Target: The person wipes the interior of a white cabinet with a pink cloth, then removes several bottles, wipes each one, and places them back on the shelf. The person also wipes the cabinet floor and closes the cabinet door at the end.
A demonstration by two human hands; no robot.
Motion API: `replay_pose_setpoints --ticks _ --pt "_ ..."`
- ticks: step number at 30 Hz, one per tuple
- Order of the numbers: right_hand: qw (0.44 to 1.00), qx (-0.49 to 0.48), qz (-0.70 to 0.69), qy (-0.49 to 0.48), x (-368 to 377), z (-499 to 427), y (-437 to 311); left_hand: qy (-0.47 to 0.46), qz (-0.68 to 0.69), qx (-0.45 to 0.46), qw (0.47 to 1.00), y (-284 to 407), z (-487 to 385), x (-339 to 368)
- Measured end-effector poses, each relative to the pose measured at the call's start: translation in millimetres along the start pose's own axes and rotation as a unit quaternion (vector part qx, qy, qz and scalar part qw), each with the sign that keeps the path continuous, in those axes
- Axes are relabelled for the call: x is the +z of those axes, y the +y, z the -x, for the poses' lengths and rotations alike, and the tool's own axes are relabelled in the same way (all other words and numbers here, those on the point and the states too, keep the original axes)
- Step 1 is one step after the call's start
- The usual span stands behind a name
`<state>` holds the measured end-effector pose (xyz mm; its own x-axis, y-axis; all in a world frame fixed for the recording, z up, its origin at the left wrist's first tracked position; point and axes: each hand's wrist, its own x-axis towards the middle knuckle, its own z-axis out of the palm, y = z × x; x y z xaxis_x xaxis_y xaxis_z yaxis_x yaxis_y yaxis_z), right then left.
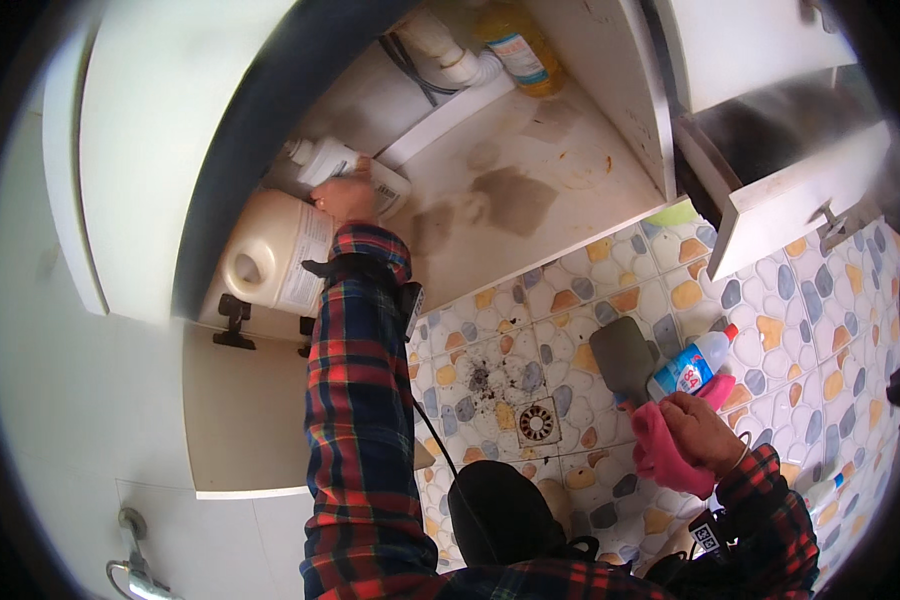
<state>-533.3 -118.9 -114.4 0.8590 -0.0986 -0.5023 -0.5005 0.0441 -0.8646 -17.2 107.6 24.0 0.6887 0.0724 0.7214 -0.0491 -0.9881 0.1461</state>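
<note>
My left hand (347, 199) reaches into the open cabinet, its fingers around a white plastic bottle (392, 187) that leans at the back left. Beside that wrist stands a large cream-coloured plastic jug (270, 251) with a moulded handle. My right hand (703, 435), lower right over the tiled floor, grips a pink cloth (654, 450). A dark grey flat-bladed tool (622, 356) extends from the cloth; whether the hand also holds its handle is hidden. Close to it is a clear bottle with a blue label and red cap (690, 367).
A bottle of yellow liquid (521, 52) stands at the cabinet's back by a white drain pipe (461, 64). Brown stains mark the cabinet floor (570, 195). An open drawer (802, 202) juts out at right. Dark debris (487, 381) lies near the floor drain (536, 423). The cabinet door (247, 420) hangs open.
</note>
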Motion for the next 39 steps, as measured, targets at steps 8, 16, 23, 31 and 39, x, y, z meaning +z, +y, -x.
replay_pose_setpoints --ticks 8,16,23,31,39 --pt "1.000 0.014 -0.020 -0.009 2 -2 6 -0.357 0.216 0.014 0.908 -18 21 -11" --pt "0.999 0.010 0.032 0.004 3 -4 6 -0.278 0.191 0.212 0.917 -8 36 4" --pt "1.000 -0.004 0.013 0.017 3 -5 8 -0.202 0.127 0.264 0.935 1 48 -1" --pt "0.999 -0.016 -0.018 -0.028 -4 -8 5 -0.514 0.225 0.190 0.806 92 78 -101" --pt "0.999 -0.012 -0.029 -0.037 -16 -3 11 -0.265 0.452 0.169 0.835 205 85 -97"
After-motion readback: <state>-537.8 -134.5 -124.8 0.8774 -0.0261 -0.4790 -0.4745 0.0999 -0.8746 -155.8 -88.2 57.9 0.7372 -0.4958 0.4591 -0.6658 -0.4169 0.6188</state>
